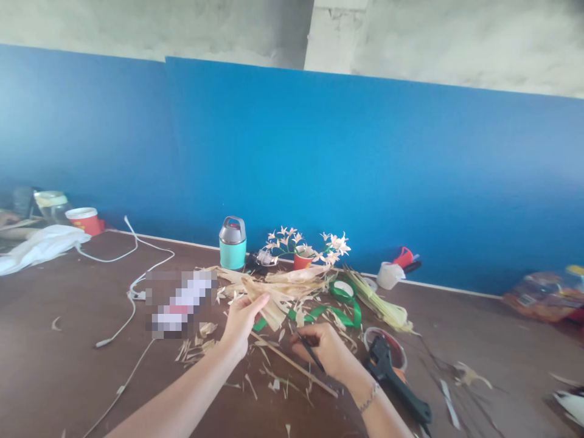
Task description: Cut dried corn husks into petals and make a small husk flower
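My left hand (243, 322) is closed on a pale dried corn husk (269, 304), pinched between thumb and fingers. To its lower right, my right hand (323, 348) grips a slim black tool (311, 351); whether it is tweezers or scissors I cannot make out. The tool's tip sits just below the husk, seemingly apart from it. Behind my hands lie more dried husks (303, 277). A roll of green ribbon (343, 289) rests right of them, its loose end curling over the table. Under my hands a thin stick (298, 367) lies among pale scraps.
White husk-like flowers (337, 243) stand in an orange pot (302, 260) beside a turquoise flask (232, 246). A black glue gun (396, 380) lies near my right forearm. White cables (132, 292) cross the left side. Pale green stalks (378, 304) lie right; a blue panel (292, 152) borders the back.
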The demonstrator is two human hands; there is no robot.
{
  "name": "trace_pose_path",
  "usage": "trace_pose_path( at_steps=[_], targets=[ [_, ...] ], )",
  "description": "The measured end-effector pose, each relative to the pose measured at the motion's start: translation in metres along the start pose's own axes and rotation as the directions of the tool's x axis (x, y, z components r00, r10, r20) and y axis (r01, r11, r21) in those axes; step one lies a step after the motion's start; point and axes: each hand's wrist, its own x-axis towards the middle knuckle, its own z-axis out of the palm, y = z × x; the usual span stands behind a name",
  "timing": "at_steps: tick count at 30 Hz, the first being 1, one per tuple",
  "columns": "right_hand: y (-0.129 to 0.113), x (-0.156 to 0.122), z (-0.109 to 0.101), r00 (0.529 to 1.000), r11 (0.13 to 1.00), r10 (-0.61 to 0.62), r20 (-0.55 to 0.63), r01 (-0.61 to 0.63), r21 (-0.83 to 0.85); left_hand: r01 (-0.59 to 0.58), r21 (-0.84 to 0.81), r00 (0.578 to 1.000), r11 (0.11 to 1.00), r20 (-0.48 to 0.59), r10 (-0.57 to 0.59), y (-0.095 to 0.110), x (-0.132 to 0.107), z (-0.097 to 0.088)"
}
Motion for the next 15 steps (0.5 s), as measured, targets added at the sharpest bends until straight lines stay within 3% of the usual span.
trace_pose_path(
  at_steps=[7, 15],
  targets=[
    [0.005, 0.002, 0.003, 0.999, 0.999, 0.027, -0.019, -0.026, 0.044, 0.084, -0.07, 0.991, 0.994, -0.1, -0.091, -0.009, -0.001, 0.002],
    [0.012, 0.005, 0.007, 0.998, 0.995, 0.035, -0.048, -0.03, 0.094, 0.051, -0.065, 0.997, 0.997, -0.06, -0.055, -0.01, -0.005, 0.006]
  ],
)
